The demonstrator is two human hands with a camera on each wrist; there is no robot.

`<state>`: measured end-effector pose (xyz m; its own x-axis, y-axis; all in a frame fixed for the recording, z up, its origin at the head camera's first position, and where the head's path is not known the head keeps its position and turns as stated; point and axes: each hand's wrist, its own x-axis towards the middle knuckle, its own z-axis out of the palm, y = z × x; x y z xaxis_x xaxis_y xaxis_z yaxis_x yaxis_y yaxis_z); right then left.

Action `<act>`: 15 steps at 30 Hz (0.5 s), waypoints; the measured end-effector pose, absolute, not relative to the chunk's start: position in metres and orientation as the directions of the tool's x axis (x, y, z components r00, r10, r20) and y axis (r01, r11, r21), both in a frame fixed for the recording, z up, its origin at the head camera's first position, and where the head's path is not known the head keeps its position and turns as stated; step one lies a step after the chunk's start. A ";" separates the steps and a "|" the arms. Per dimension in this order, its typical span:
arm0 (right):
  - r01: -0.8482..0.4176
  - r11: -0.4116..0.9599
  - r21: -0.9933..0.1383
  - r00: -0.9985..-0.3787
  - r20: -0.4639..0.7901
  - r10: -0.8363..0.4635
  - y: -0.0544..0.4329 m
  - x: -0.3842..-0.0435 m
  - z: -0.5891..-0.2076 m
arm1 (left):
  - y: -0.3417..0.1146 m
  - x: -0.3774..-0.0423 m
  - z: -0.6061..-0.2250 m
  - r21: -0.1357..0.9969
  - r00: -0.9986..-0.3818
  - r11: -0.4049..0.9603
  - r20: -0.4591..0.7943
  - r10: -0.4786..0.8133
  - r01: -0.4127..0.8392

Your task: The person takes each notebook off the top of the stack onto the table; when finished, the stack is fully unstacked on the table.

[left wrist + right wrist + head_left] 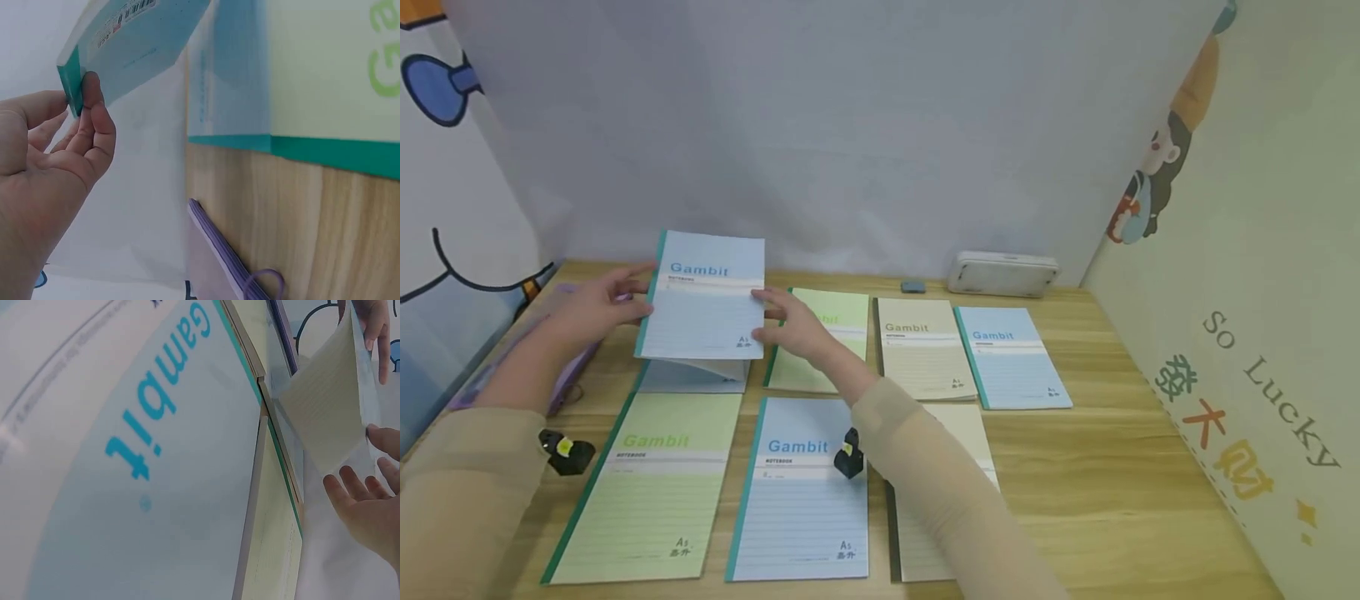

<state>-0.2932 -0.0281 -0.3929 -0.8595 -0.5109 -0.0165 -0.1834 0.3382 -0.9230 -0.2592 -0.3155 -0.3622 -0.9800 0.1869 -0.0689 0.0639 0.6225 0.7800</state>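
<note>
A light-blue Gambit notebook [703,321] with a teal spine is held up, front cover facing me, above the back left of the table. My left hand [613,302] pinches its spine edge between thumb and fingers, closely seen in the left wrist view, where the notebook's back cover [147,53] bears a barcode. At the opposite edge my right hand [801,325] holds the notebook with its fingertips. Its lined pages [334,394] fan apart from the cover in the right wrist view. Directly beneath lies another blue notebook [658,375], partly hidden.
In the front row lie a green notebook [655,500], a blue notebook [805,525] and a cream notebook [921,533] partly under my right sleeve. Behind are green [812,371], cream [925,358] and blue [1015,367] ones. A white box [1003,275] stands at the back; a purple item [568,375] lies left.
</note>
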 end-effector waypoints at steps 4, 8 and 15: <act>-0.176 0.329 -0.928 -0.861 -0.016 -0.508 -0.025 -0.293 -0.391 | -0.309 -0.252 -0.351 0.789 -0.984 0.610 -0.039 0.172 0.075; -0.158 0.286 -0.945 -0.855 -0.014 -0.518 -0.022 -0.293 -0.387 | -0.300 -0.244 -0.336 0.795 -0.983 0.595 0.008 0.185 0.118; -0.172 0.203 -0.964 -0.837 0.034 -0.546 -0.008 -0.296 -0.373 | -0.277 -0.237 -0.313 0.774 -0.971 0.596 0.101 0.217 0.214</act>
<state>-0.2962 -0.0078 -0.3726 -0.8372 -0.5458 0.0345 -0.1723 0.2035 -0.9638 -0.2373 -0.2770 -0.3129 -0.9709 0.2173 0.1010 0.2139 0.5957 0.7742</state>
